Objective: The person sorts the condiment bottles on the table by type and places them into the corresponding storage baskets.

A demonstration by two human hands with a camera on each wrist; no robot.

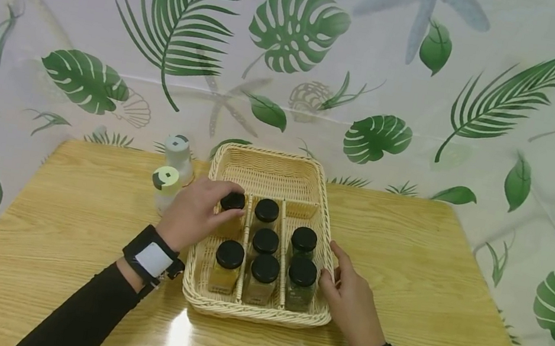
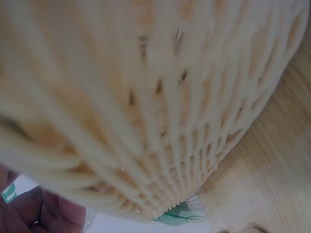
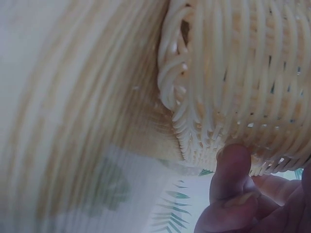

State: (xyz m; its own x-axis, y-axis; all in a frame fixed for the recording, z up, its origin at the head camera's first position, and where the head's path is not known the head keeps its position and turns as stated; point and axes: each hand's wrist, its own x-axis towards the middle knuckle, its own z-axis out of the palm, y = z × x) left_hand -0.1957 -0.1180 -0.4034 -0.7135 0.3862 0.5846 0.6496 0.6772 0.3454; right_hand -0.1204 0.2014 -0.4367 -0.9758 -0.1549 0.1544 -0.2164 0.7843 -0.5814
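Observation:
A cream wicker basket [image 1: 256, 313] with dividers stands on the table, holding several glass spice jars with black lids. My left hand [image 1: 199, 209] reaches over its left rim, thumb and fingers pinching the black lid of a spice jar [image 1: 233, 201] in the left compartment. In front of that one is another jar [image 1: 229, 255] with yellowish contents. My right hand [image 1: 352, 304] touches the outside of the basket's right side. In the right wrist view, fingertips [image 3: 233, 160] rest against the woven wall [image 3: 243, 87]. Basket weave [image 2: 160, 97] fills most of the left wrist view.
Two pale shakers, one with a yellowish top [image 1: 166, 179] and one with a whitish top [image 1: 177, 146], stand left of the basket, close to my left hand. A leaf-print cloth [image 1: 289, 91] hangs behind the wooden table [image 1: 406, 246].

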